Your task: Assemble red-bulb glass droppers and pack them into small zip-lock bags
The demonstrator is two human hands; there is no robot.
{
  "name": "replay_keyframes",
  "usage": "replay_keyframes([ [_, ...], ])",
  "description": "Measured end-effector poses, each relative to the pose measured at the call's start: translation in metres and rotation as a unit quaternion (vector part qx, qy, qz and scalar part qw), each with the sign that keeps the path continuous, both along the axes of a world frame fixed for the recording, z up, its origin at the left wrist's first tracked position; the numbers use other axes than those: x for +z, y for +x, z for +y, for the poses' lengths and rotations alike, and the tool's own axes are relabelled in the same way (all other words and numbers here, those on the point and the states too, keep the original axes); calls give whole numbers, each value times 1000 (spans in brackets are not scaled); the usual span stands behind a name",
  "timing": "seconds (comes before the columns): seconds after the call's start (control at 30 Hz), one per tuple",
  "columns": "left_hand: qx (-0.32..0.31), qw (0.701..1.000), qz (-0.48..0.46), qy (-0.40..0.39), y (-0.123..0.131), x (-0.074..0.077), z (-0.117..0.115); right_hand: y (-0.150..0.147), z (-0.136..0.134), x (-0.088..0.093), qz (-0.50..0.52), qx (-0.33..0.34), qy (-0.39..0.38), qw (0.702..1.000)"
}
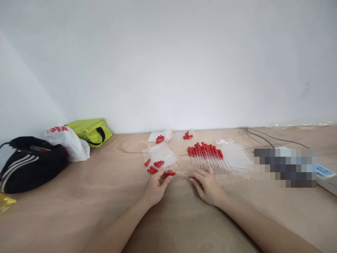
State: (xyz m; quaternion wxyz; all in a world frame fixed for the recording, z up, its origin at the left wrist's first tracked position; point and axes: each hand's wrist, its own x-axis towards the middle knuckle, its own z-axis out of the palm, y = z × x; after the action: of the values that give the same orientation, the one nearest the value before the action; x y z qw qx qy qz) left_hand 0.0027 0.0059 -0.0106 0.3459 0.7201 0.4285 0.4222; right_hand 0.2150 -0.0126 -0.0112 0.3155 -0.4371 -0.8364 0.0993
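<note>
White wall (197, 70) out back, wooden tabletop (65, 218) below, and on the head cam you've got your left hand (156, 185) pinching a red bulb (170, 174) and your right hand (207, 185) gripping a thin tube (181, 174) that spans between them, just nearside of those red-topped droppers (207, 151).

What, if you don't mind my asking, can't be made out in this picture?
All in the head view:
1. Part of the red cap: covered by the left hand.
2. The right end of the thin tube: covered by the right hand.
3. Whatever lies under the pixelated patch.
4. The rest of the gold packet: cut off by the left edge.
5. The white bag's contents: hidden by its plastic.
</note>
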Motion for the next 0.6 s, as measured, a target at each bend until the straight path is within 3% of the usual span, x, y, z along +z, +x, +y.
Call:
replay_keyframes([
  [0.27, -36, 991, 106, 67, 1, 9, -4, 5, 7, -1, -29, 26, 14, 999],
  [0.6, -53, 980, 173, 80, 7, 22, -12, 12, 17, -2, -103, 30, 118, 987],
])
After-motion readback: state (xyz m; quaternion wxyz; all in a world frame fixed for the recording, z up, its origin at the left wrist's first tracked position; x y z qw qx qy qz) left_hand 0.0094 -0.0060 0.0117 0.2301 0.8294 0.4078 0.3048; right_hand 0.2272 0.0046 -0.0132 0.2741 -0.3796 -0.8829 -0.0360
